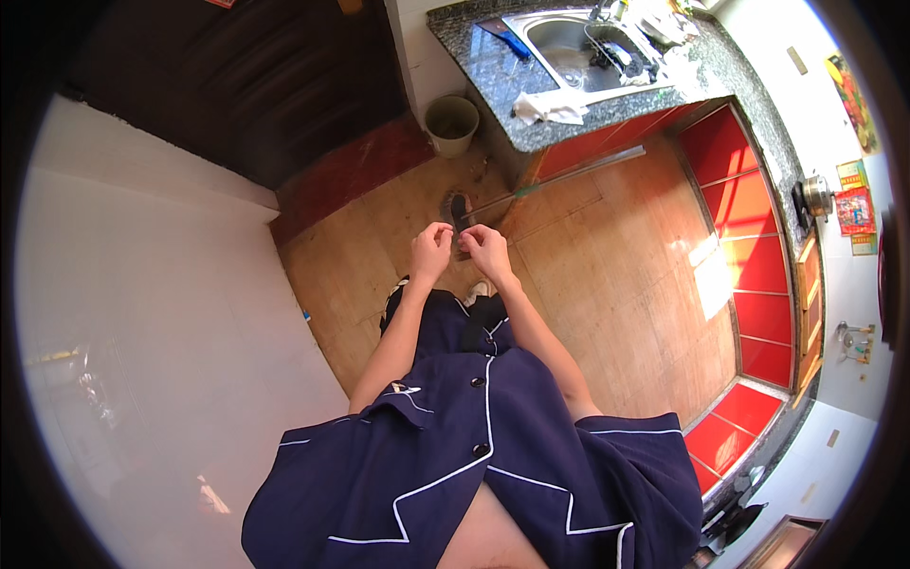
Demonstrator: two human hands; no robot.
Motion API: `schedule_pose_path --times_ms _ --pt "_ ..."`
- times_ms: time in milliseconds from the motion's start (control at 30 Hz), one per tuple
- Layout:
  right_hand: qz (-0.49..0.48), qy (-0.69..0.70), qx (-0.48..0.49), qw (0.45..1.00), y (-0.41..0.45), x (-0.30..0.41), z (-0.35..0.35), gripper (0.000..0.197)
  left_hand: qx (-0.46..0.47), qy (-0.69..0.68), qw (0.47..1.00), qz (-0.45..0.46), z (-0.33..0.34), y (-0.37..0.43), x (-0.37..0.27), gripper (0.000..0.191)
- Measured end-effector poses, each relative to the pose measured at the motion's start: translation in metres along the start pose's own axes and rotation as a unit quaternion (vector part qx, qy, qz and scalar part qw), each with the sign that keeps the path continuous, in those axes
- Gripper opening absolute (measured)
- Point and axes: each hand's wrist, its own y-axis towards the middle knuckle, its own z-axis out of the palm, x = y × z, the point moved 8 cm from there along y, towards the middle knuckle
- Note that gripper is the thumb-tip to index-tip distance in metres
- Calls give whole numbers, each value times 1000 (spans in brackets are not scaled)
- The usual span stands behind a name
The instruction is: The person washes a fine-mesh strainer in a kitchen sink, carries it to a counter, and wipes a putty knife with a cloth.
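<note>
My left hand (431, 252) and my right hand (485, 250) are raised in front of my body, a small gap between them. Fingers and thumbs on both are curled with the tips close together; whether something thin is pinched there cannot be made out. Behind the fingertips, a dark, long object (458, 206) with a bristly-looking edge shows at floor level, partly hidden by my hands. A thin pole (590, 167) with a green part runs from near it towards the red cabinets. I wear a dark blue shirt (441, 398) with white piping and dark buttons.
Ahead, a granite counter (490, 92) holds a steel sink (561, 53), a white cloth (551, 108) and a blue-handled tool (515, 44). A bucket (452, 124) stands beside it near a dark door (234, 78). Red-fronted cabinets (761, 267) line the right; a white wall (163, 299) is left.
</note>
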Motion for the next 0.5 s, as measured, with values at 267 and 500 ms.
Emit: schedule_pose_path --times_ms 267,500 --pt "-27 -63 -137 988 154 47 -34 16 40 -79 996 4 41 162 -29 20" --pt "-29 -162 -331 929 299 66 -96 14 155 -109 982 10 88 311 -51 23"
